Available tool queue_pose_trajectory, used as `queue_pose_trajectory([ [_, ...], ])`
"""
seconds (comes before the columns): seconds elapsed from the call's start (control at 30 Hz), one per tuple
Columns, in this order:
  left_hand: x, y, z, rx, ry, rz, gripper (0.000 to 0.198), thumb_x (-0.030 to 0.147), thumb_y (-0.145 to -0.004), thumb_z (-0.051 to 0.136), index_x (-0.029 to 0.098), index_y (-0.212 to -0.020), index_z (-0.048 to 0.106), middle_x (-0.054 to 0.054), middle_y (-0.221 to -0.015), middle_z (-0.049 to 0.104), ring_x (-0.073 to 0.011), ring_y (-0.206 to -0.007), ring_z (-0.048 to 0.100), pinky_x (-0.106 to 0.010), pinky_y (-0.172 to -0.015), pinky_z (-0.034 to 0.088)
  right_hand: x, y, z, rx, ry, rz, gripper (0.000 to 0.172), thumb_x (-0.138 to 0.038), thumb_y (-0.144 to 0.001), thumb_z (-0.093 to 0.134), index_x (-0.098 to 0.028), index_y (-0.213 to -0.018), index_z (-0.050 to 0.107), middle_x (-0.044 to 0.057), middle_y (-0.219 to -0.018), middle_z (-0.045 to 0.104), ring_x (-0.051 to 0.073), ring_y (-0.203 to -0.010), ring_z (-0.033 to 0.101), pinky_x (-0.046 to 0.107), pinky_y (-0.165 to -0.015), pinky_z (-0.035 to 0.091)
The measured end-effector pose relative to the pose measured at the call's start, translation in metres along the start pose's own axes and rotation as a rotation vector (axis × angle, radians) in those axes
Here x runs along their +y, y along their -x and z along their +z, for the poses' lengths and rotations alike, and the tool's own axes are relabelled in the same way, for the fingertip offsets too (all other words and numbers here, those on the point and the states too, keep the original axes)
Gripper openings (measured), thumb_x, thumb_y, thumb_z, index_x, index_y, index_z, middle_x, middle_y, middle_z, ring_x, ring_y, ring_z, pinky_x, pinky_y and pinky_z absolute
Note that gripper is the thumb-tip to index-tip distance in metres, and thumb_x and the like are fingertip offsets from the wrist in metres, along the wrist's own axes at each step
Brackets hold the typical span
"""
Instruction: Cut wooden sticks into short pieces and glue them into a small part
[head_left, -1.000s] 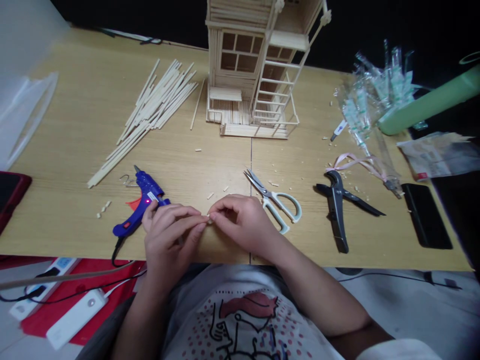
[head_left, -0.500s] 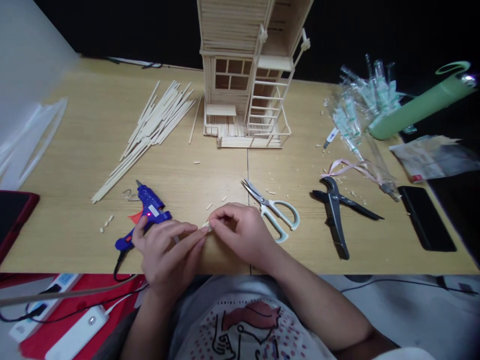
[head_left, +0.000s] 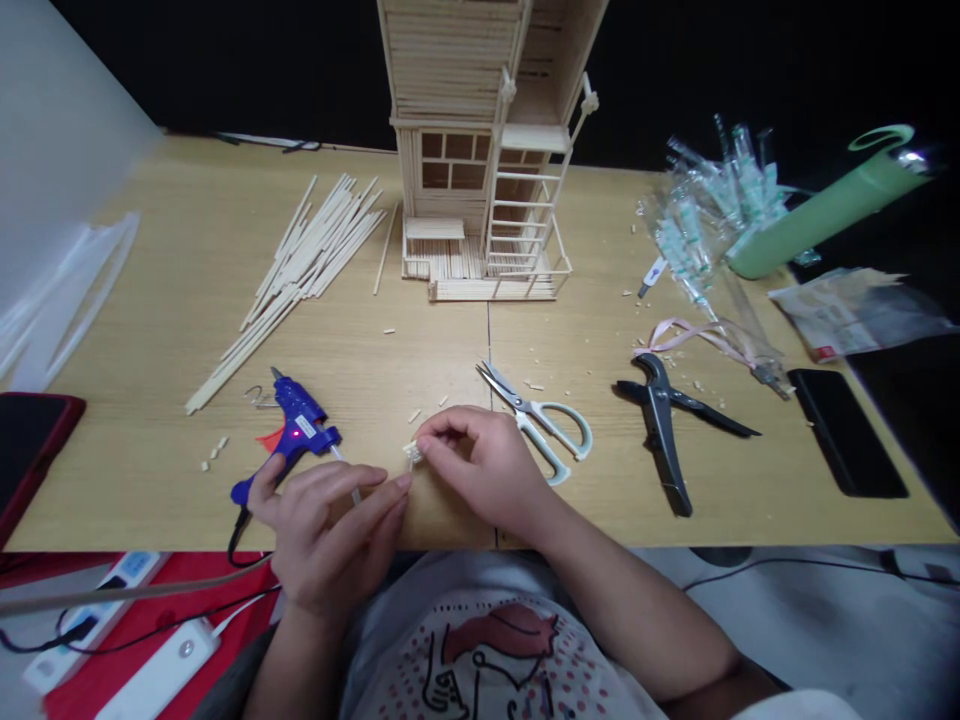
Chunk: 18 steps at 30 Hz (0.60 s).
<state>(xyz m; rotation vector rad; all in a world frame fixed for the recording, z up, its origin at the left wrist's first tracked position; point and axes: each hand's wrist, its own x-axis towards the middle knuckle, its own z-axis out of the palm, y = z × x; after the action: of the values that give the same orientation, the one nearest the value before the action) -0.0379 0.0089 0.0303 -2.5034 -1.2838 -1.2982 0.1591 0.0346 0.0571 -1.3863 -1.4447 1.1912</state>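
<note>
Left hand (head_left: 326,535) draws back, half-curled, holding nothing visible | right hand (head_left: 480,475) pinches small wooden stick fragment (head_left: 412,453): light, fragile, grip by edges | hot glue gun (head_left: 296,430) at 9 o'clock

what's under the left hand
The left hand overlaps the grip of a blue glue gun, and a white glue stick runs in under its fingers. What lies beneath the palm is hidden.

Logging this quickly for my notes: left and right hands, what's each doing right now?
Left hand: fingers curled; cannot tell whether it holds anything.
Right hand: closed, pinching a small wooden piece.
</note>
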Motion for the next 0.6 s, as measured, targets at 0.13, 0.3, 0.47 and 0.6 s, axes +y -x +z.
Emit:
queue_pose_trajectory([
  [0.13, 0.001, -0.001, 0.004, -0.058, 0.024, -0.055, 0.031, 0.011, -0.081, 0.077, 0.030, -0.104, 0.075, -0.002, -0.090, 0.072, -0.0213, -0.085, 0.067, -0.057, -0.109, 0.037, -0.001, 0.001, 0.001, 0.021, -0.068, 0.032, 0.011, -0.020, -0.087, 0.065, -0.018, -0.084, 0.076, 0.004, -0.082, 0.076, 0.016, -0.076, 0.068, 0.030, -0.073, 0.053],
  [0.3, 0.004, -0.002, 0.008, -0.088, 0.012, -0.061, 0.030, 0.014, -0.083, 0.075, 0.032, -0.106, 0.075, 0.000, -0.087, 0.073, -0.0193, -0.082, 0.067, -0.054, -0.110, 0.036, 0.001, 0.000, 0.002, 0.051, -0.119, 0.029, 0.010, -0.022, -0.087, 0.066, -0.019, -0.084, 0.075, 0.003, -0.082, 0.076, 0.016, -0.075, 0.067, 0.029, -0.073, 0.053],
  [0.47, 0.005, 0.001, 0.010, -0.101, -0.028, -0.082, 0.033, 0.014, -0.083, 0.075, 0.032, -0.111, 0.074, 0.000, -0.087, 0.072, -0.0187, -0.081, 0.065, -0.055, -0.111, 0.033, 0.006, -0.002, 0.004, 0.050, -0.236, 0.105, 0.009, -0.025, -0.086, 0.068, -0.018, -0.085, 0.074, 0.002, -0.079, 0.075, 0.015, -0.074, 0.067, 0.028, -0.072, 0.054],
  [0.6, 0.006, 0.003, 0.012, -0.103, -0.043, -0.086, 0.036, 0.011, -0.084, 0.075, 0.030, -0.113, 0.073, -0.001, -0.087, 0.071, -0.0184, -0.081, 0.065, -0.055, -0.111, 0.033, 0.008, -0.005, 0.005, 0.044, -0.341, 0.150, 0.008, -0.025, -0.085, 0.070, -0.018, -0.085, 0.073, 0.002, -0.080, 0.074, 0.015, -0.075, 0.068, 0.028, -0.071, 0.054],
])
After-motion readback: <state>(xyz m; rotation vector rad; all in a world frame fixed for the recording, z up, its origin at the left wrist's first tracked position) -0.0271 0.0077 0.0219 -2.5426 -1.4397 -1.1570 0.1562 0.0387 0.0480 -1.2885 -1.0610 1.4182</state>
